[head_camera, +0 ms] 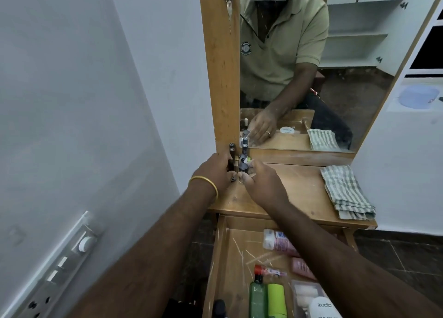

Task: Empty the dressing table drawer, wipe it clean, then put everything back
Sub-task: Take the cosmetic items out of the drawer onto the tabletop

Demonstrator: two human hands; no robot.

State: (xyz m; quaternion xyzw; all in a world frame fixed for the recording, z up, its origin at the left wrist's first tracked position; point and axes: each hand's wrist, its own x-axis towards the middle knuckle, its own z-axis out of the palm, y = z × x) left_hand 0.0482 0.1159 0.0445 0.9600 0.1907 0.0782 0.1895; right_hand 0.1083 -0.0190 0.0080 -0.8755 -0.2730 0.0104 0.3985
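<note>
- The left hand (217,170) curls round a dark slim tube (63,163)... no clearer reading than this: its grip wraps a dark tube (231,152) that stands upright at the back left corner of the desk (299,188)
- The right hand (262,181) pinches a small nail polish bottle (243,167) with thumb and fingertips, its base at or just above the desk; whether it has touched down I cannot tell
- Just behind that bottle stand two or three more small bottles (244,155) in a row against the mirror (299,78), so a cluster of emptied things is forming in that corner
- A folded checked cloth (345,193) lies on the right side of the desk, well apart from both hands and seemingly not in use yet
- The drawer (217,257) is pulled open below and holds plenty: a pink-labelled bottle (278,242), a pink tube (302,267), a green bottle (257,298), a lime container (276,299), a white jar (324,308) and scattered thin sticks (242,253)
- My judgement: the emptying stage is early to midway; the rest of the contents must come out, then the wiping and the return of everything are all left to do
</note>
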